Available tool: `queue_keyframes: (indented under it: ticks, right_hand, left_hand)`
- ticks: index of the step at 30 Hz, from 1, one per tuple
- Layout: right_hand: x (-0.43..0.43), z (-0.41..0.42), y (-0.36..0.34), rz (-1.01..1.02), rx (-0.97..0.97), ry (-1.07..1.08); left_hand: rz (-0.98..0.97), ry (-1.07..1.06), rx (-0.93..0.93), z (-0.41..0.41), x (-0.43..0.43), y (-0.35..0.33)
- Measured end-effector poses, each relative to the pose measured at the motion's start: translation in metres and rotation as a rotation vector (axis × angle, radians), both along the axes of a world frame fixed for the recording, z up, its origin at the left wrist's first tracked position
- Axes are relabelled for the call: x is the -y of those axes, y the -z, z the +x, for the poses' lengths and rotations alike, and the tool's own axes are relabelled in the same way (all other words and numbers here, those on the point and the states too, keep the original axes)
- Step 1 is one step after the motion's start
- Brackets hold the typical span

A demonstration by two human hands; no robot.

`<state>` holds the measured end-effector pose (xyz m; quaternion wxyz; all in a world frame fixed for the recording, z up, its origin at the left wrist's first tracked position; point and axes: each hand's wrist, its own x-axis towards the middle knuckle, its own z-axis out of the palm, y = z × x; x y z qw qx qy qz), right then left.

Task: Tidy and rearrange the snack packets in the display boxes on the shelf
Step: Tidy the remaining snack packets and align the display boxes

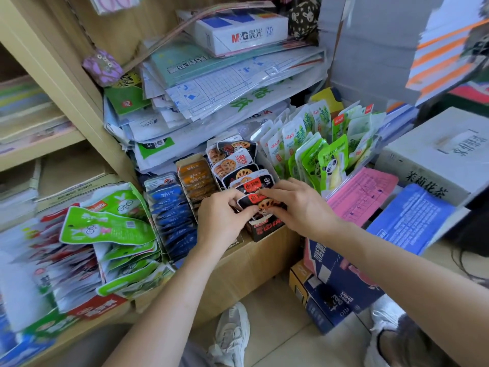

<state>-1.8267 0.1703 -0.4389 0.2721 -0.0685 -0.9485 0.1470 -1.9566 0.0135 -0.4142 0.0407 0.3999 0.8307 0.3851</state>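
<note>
so both hands are on one packet here; the left hand (225, 215) has its fingers curled and pinches the left end of a black-and-red lotus root packet (258, 203), and the right hand (299, 205) has its fingertips curled over the packet's right end and top edge, gripping it too; the packet sits at the front of a dark display box (264, 230), right about mid-frame; its long axis runs roughly 9 to 3 o'clock, printed face tipped up toward the camera, lotus slice picture nearer the 3 o'clock end.

behind it a row of matching lotus root packets (235, 165) overlaps back toward 11 o'clock; at 9 o'clock of the hands there's a box of orange packets (197, 178), then blue packets (172, 207) further out the same way; a messy heap of green packets (105, 226) lies way over at 9 o'clock; at 2 o'clock of the hands, green panda packets (325, 160) stand upright; a pink sheet (362, 194) lies at 3 o'clock; the display box rests on a cardboard carton (251, 260).
</note>
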Motion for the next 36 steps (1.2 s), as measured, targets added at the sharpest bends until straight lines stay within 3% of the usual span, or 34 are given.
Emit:
queue_keyframes:
  ticks: [5,12,14,18,22,26,32,36]
  right_hand:
    - [0.001,0.004,0.002,-0.07,0.042,0.025]
    - [0.007,0.005,-0.002,-0.168,-0.077,0.103]
    - [0.009,0.003,-0.004,-0.112,-0.125,0.124]
    - [0.017,0.002,0.001,0.209,-0.193,0.07]
    - [0.023,0.007,0.007,0.179,-0.071,0.118]
    - [0.013,0.005,0.007,0.092,-0.035,0.182]
    - [0.012,0.001,0.005,0.077,0.02,0.199]
    - [0.014,0.002,-0.004,0.118,0.074,0.185]
  left_hand:
    - [0.088,-0.03,0.03,-0.021,0.004,-0.014]
    - [-0.073,0.051,-0.037,-0.042,-0.01,-0.02]
    - [-0.109,0.029,-0.091,-0.043,-0.015,-0.023]
    - [-0.149,0.014,-0.134,-0.047,-0.02,-0.031]
    - [-0.08,0.052,-0.047,-0.048,-0.02,-0.031]
    - [0.128,-0.033,-0.079,-0.048,-0.022,-0.033]
    - [-0.086,0.055,-0.08,-0.054,-0.021,-0.032]
    - [-0.075,0.058,-0.082,-0.055,-0.018,-0.036]
